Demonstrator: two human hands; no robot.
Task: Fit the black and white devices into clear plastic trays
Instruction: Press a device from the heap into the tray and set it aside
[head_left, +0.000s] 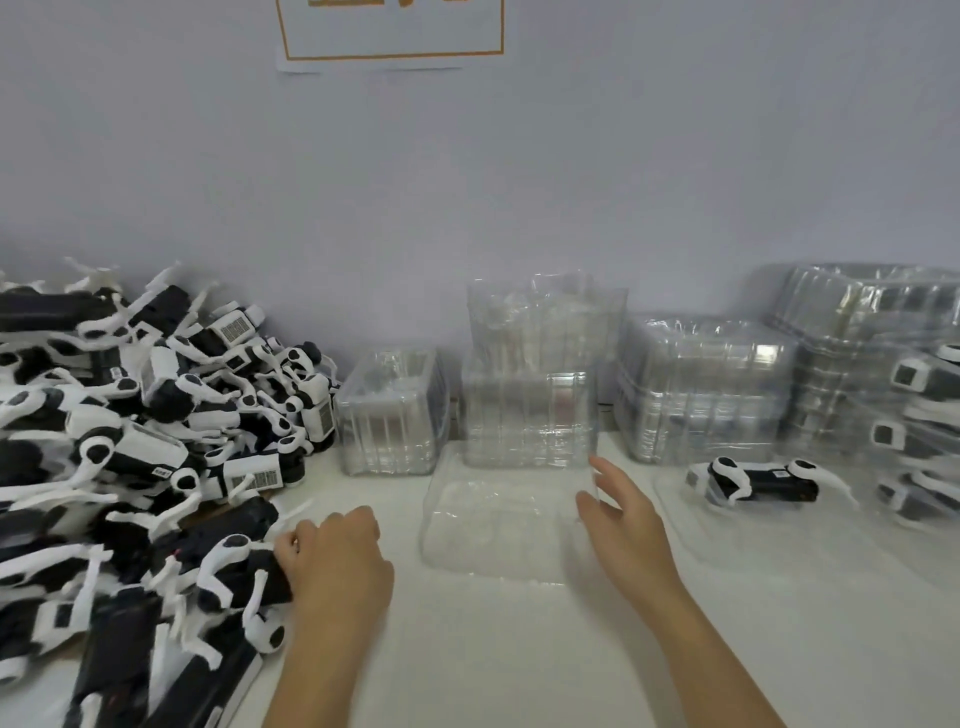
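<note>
left hand (332, 561) grips a glossy black device (244, 571); right hand (621, 519), fingers relaxed, touches a ribbed clear tray (493, 530).

The left hand (335, 564) covers the near end of one black and white device (244, 574), and its fingertips are out of sight against it. The pile of devices (130, 415) runs off the left edge. Stacked trays (878, 332) are cut by the right edge and smeared by blur. The wall sign (389, 31) is cropped at the top, its text unreadable.
</note>
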